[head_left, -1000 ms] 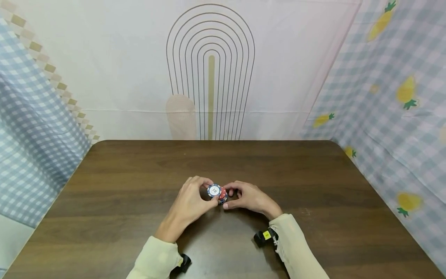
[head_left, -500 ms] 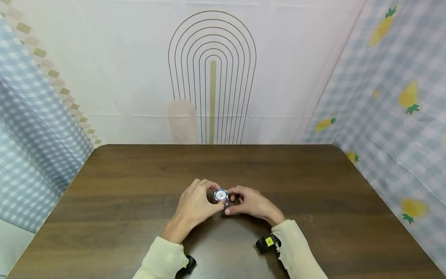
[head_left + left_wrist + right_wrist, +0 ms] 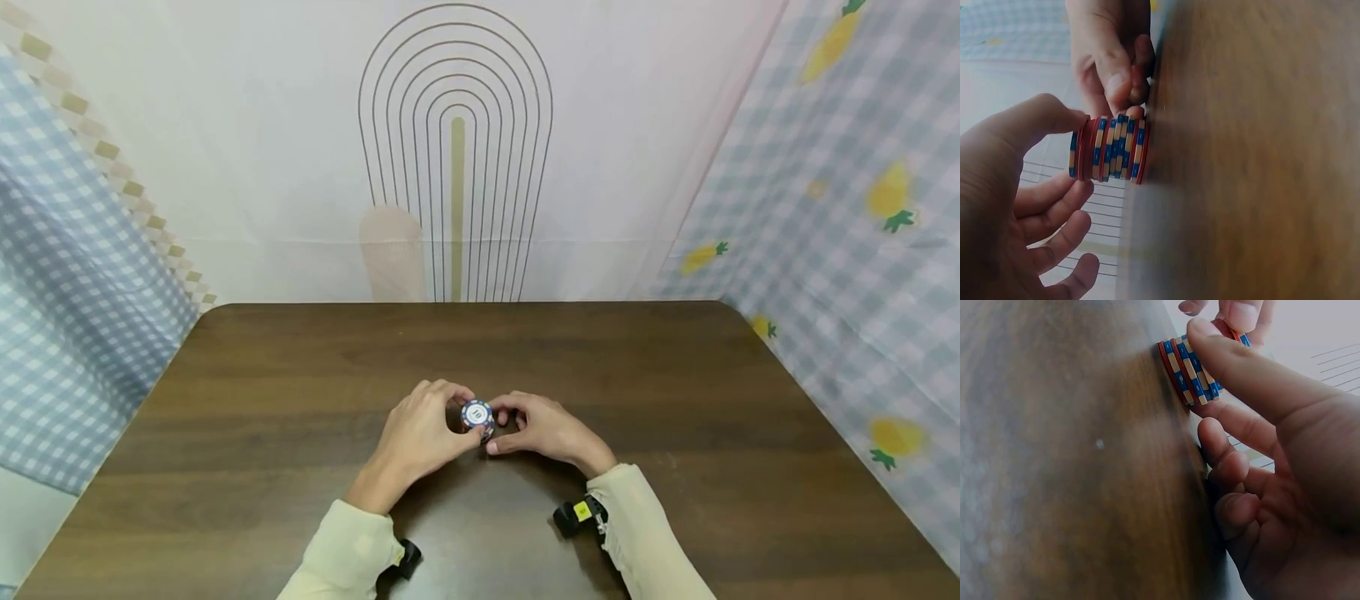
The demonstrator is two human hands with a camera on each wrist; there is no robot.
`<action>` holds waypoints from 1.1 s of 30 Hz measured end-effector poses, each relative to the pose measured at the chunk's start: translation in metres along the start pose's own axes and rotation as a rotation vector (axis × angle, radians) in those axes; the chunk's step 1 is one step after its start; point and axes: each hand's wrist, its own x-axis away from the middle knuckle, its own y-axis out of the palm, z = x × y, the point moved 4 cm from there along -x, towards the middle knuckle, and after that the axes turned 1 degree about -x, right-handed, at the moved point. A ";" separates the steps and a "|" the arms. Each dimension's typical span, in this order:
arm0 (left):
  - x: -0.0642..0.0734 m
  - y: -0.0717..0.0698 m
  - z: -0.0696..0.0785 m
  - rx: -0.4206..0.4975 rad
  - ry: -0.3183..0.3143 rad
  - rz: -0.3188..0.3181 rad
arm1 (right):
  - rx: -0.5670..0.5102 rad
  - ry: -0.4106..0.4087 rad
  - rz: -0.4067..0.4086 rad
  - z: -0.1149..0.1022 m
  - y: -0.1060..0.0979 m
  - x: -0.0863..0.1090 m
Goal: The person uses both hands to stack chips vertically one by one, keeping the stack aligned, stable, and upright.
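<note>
In the middle of the table stands an upright stack of poker chips (image 3: 1113, 150), red ones mixed with blue-and-cream ones. A blue-edged chip with a white centre marked 10 (image 3: 477, 413) lies uppermost. My left hand (image 3: 418, 429) pinches the upper chips between thumb and index finger, its other fingers spread loosely below in the left wrist view. From the other side, my right hand (image 3: 551, 429) holds the lower stack between thumb and index finger, with the remaining fingers curled near the tabletop. In the right wrist view my right thumb (image 3: 1235, 356) hides part of the stack.
The dark brown wooden table (image 3: 262, 433) runs back to a pale cloth (image 3: 285, 167) printed with arches. Checked curtains hang at the left (image 3: 82, 250) and right (image 3: 840, 267). A small black camera sits on each wrist below the cream sleeves.
My left hand has moved slightly right, bringing the blue chip over the stack. The red chip face seen beneath it earlier is now covered. My right hand stays beside the stack.
</note>
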 end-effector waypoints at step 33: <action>-0.006 0.004 -0.015 0.010 0.040 -0.120 | -0.073 0.015 0.013 0.011 0.001 -0.006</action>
